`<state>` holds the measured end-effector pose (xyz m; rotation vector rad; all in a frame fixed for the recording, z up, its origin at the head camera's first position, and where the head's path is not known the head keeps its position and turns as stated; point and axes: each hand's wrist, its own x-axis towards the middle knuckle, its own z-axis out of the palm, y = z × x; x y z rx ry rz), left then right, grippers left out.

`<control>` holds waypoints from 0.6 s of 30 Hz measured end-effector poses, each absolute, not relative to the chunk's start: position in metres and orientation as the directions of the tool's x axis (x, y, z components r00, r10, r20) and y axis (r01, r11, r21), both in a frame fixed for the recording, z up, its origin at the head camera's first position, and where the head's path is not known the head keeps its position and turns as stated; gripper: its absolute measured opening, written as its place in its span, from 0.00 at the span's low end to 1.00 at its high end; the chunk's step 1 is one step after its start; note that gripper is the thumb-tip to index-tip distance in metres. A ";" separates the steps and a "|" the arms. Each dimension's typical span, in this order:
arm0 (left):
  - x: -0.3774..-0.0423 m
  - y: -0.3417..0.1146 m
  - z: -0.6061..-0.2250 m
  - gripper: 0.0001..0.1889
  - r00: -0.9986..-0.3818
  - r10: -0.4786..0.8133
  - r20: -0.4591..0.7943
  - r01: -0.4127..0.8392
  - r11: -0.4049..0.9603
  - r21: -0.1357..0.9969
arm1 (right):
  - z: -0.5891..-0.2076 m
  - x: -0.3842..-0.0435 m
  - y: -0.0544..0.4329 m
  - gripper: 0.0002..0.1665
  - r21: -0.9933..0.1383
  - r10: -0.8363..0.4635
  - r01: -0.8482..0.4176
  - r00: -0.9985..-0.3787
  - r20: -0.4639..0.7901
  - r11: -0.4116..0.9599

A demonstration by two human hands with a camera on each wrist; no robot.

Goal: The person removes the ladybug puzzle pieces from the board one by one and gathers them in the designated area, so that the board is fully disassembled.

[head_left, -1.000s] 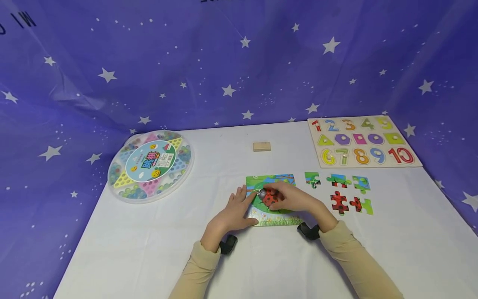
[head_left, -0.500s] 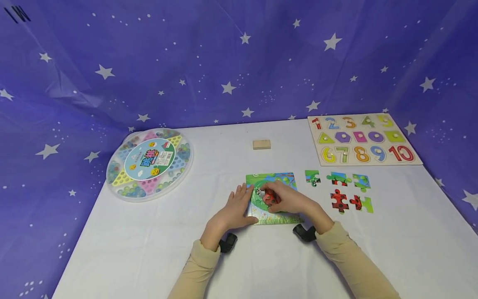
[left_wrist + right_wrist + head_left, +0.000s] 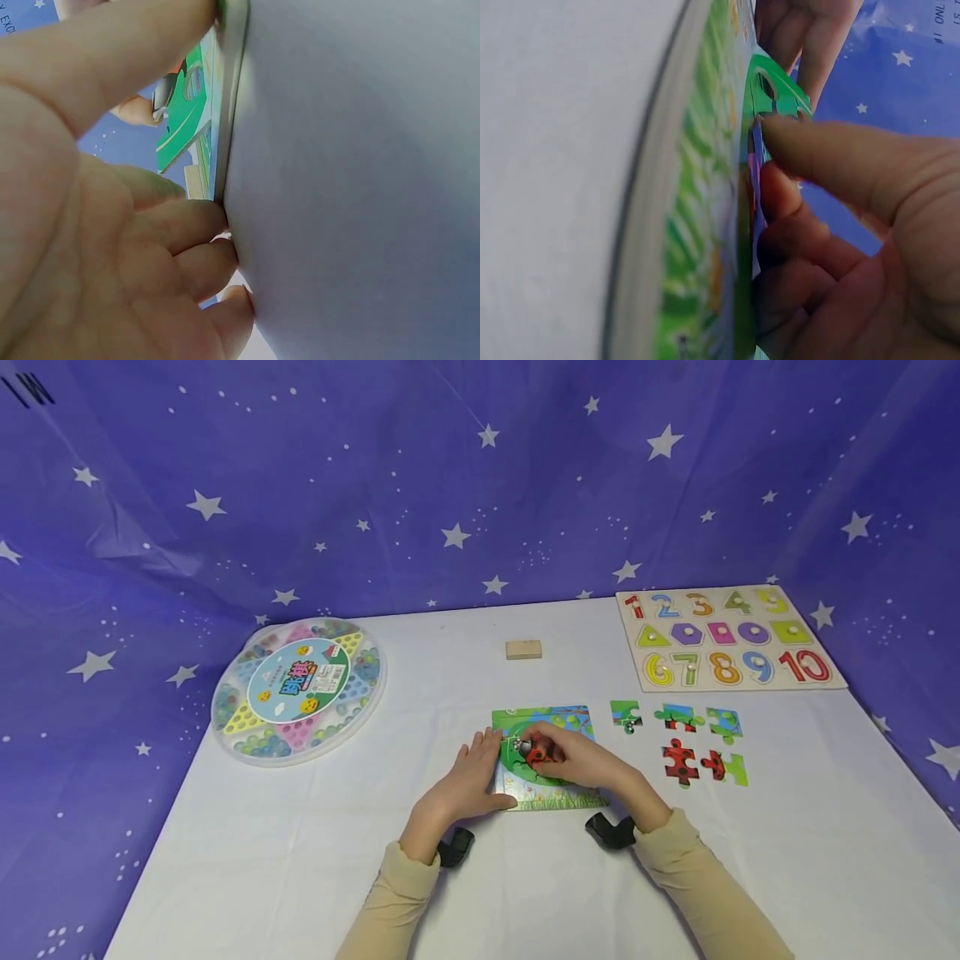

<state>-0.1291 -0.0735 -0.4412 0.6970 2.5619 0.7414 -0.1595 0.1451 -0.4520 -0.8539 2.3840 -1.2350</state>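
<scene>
A ladybug jigsaw puzzle board (image 3: 555,802) lies before the person. The left hand (image 3: 463,785) rests along its left edge with fingers extended, the thumb at the near left corner. Over the ladybug picture, the right hand (image 3: 588,758) pinches a puzzle piece between thumb and bent fingers. In the left wrist view this green puzzle piece (image 3: 182,112) with part of the ladybug is tipped up from the board. The right wrist view shows the thumb on the piece (image 3: 780,86), its fingers curled against the board. The right hand hides part of the picture.
Several loose puzzle pieces (image 3: 681,763) lie right of the board. Behind it sits a small wooden block (image 3: 523,649). A number peg board (image 3: 731,647) lies at the back right, and a round marble game box (image 3: 300,689) at the back left.
The left index finger has drawn back from the ladybug's head to the board's left edge. The right hand has stayed over the ladybug, and the piece under its fingers has shifted slightly.
</scene>
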 end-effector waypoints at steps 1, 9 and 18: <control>-0.129 -0.074 -0.441 0.52 -0.803 0.557 -0.214 0.355 0.735 0.578 | -0.452 -0.160 0.144 0.23 -0.817 -0.634 -0.362 -0.774 -0.005 0.448; -0.128 -0.074 -0.440 0.47 -0.799 0.557 -0.226 0.349 0.736 0.580 | -0.455 -0.159 0.141 0.18 -0.828 -0.601 -0.337 -0.799 0.001 0.448; -0.131 -0.072 -0.440 0.45 -0.814 0.534 -0.229 0.340 0.758 0.557 | -0.453 -0.159 0.142 0.20 -0.797 -0.604 -0.352 -0.796 -0.020 0.491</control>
